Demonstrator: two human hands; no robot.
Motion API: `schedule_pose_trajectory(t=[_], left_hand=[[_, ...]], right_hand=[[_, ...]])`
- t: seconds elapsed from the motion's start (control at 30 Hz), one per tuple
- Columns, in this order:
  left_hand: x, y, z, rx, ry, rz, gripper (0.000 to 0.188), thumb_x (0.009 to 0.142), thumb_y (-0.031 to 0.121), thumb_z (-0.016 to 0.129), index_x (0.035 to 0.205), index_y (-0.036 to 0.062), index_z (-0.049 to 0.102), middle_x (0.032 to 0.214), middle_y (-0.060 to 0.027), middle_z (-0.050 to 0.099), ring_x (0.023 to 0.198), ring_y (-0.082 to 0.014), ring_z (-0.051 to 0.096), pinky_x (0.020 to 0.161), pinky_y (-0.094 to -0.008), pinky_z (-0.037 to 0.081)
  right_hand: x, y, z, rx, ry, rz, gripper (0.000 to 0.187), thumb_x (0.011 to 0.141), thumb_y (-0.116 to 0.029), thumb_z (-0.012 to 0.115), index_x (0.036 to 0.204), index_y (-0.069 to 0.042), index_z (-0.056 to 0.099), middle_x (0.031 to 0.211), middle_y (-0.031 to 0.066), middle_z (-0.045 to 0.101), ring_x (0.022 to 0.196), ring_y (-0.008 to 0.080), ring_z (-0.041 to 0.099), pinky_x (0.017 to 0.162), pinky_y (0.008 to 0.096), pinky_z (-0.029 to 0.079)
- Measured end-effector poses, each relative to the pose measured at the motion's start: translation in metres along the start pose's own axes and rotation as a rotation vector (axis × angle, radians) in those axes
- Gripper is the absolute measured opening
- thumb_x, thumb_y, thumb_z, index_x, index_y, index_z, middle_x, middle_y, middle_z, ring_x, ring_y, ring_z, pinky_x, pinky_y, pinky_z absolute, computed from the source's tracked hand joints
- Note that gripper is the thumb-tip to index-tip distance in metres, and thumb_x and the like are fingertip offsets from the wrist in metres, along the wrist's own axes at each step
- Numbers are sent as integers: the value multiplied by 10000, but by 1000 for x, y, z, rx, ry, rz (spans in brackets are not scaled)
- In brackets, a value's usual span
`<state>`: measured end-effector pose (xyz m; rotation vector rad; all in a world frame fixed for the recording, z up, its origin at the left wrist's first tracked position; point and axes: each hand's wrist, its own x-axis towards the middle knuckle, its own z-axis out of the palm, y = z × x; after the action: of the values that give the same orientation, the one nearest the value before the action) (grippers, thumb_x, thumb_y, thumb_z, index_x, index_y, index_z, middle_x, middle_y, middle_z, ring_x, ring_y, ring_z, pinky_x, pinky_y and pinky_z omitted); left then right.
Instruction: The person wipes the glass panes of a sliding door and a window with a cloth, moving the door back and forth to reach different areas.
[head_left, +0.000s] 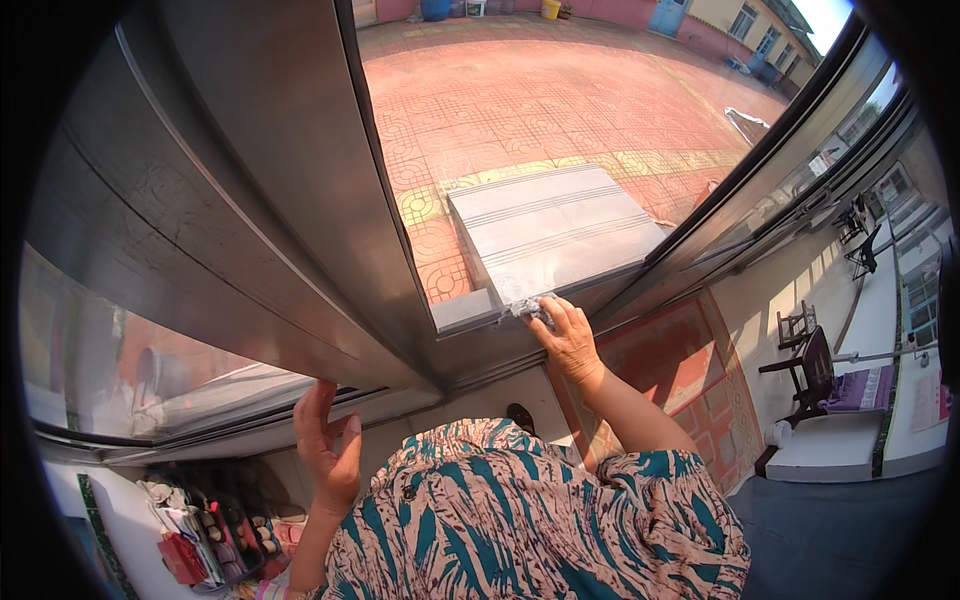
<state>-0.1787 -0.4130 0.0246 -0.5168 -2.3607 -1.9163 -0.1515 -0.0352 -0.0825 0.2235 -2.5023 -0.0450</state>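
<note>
My right hand (pixel 568 338) is closed round a crumpled grey-white wad (pixel 528 307); whether it is cloth, paper or plastic I cannot tell. The wad presses against the lower part of a glass door pane (pixel 512 284), close to its bottom edge, where a pale smear shows. My left hand (pixel 328 455) is raised beside the wide metal door frame (pixel 270 200). Its fingers are stretched up with the thumb apart, and nothing is in it. The fingertips are at the frame's lower edge; whether they touch it is unclear.
Beyond the glass, a grey step (pixel 560 220) stands on a red tiled courtyard (pixel 480 90). A patterned red rug (pixel 670 375) lies indoors at right, with a dark chair (pixel 812 370) past it. Shoes and bags fill a rack (pixel 225 530) at lower left.
</note>
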Motion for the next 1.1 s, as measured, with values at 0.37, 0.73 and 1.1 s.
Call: schedule_pose_trajectory(t=[0.37, 0.73, 1.1], left_hand=[[3, -3, 3, 32, -136, 11, 737, 783, -123, 538, 1469, 78, 359, 1420, -89, 346, 1347, -261, 411, 940, -344, 486], [-4, -3, 8, -29, -26, -63, 722, 804, -76, 528, 1478, 98, 336, 1437, -73, 339, 1359, -251, 393, 947, -343, 461], [-6, -4, -1, 33, 25, -62, 692, 837, -31, 515, 1485, 99, 308, 1466, -70, 328, 1380, -253, 360, 957, -348, 458]], right_hand=[[-10, 41, -11, 131, 349, 915, 586, 811, 42, 516, 1383, -42, 419, 1333, 270, 399, 1233, 434, 403, 1051, 473, 345], [-23, 84, 15, 136, 253, 1040, 508, 805, 91, 493, 1300, 5, 419, 1246, 240, 422, 1131, 420, 487, 987, 434, 424], [-7, 6, 14, 351, 214, 891, 471, 791, 19, 488, 1255, 92, 457, 1244, 297, 382, 1104, 463, 466, 979, 449, 408]])
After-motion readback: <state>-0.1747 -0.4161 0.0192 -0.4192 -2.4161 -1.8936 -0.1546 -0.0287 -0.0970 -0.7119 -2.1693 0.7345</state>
